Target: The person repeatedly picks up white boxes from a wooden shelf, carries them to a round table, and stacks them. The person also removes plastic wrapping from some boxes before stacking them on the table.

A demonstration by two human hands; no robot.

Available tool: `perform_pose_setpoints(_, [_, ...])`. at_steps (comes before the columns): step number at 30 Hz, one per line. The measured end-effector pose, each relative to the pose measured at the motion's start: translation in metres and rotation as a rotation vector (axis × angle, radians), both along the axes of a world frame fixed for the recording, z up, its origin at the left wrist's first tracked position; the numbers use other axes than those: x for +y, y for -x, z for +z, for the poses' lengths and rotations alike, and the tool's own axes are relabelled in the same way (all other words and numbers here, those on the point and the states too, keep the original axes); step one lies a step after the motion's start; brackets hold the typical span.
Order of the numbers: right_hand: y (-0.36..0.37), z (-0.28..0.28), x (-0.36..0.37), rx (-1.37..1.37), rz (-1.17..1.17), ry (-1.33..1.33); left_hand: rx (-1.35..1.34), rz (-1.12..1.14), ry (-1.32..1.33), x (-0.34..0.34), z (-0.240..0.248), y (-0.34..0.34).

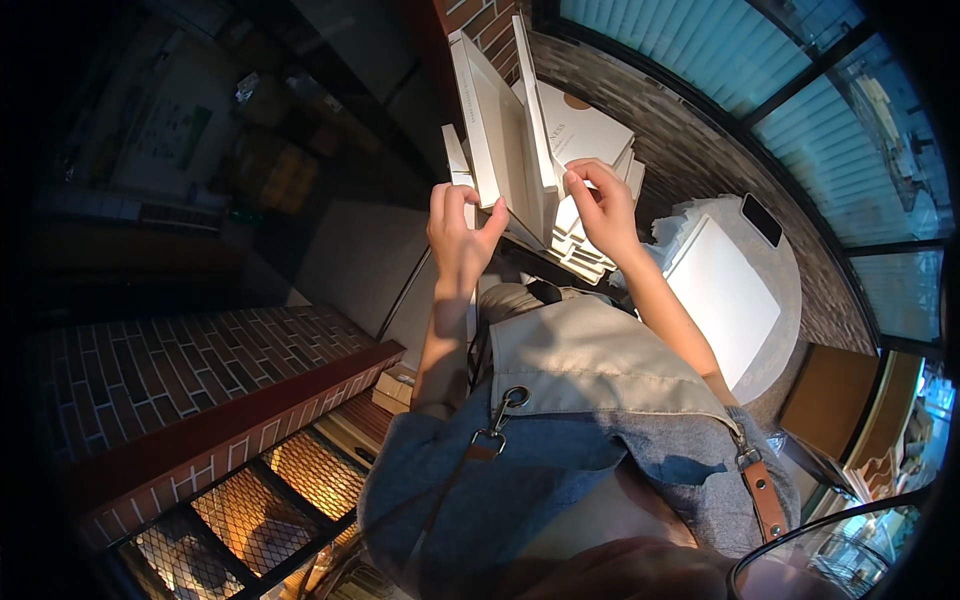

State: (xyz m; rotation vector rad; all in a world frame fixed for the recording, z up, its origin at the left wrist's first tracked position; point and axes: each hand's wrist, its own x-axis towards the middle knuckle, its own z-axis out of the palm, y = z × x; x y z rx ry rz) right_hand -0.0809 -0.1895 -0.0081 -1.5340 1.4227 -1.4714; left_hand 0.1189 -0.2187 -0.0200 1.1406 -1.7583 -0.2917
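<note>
Hands are up in front of us, both on a white flat box [500, 130] that stands tall on its edge. Our left hand [460, 235] pinches its near corner between thumb and fingers. Our right hand [600, 205] curls its fingers around the other side. The box leans on a pile of white boxes [590, 245]. A round table [780, 250] with a dark phone [762, 219] sits close by.

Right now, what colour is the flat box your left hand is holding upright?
White, seen in the head view: the flat box held by the left hand.
</note>
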Motion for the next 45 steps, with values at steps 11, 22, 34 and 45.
perform_pose_setpoints(11, [0.003,-0.015,0.014,-0.116,0.066,-0.059,0.076,-0.088,-0.042,0.002,0.007,0.018])
perform_pose_setpoints(22, [-0.014,-0.031,0.022,0.322,0.165,0.011,0.049,-0.100,-0.120,0.008,0.002,0.028])
perform_pose_setpoints(34, [-0.002,-0.065,0.007,0.265,-0.059,-0.191,-0.038,-0.302,-0.159,0.023,-0.004,0.054])
perform_pose_setpoints(45, [0.052,-0.083,0.013,-0.287,-0.624,-0.117,0.021,-0.151,0.035,0.004,0.021,0.039])
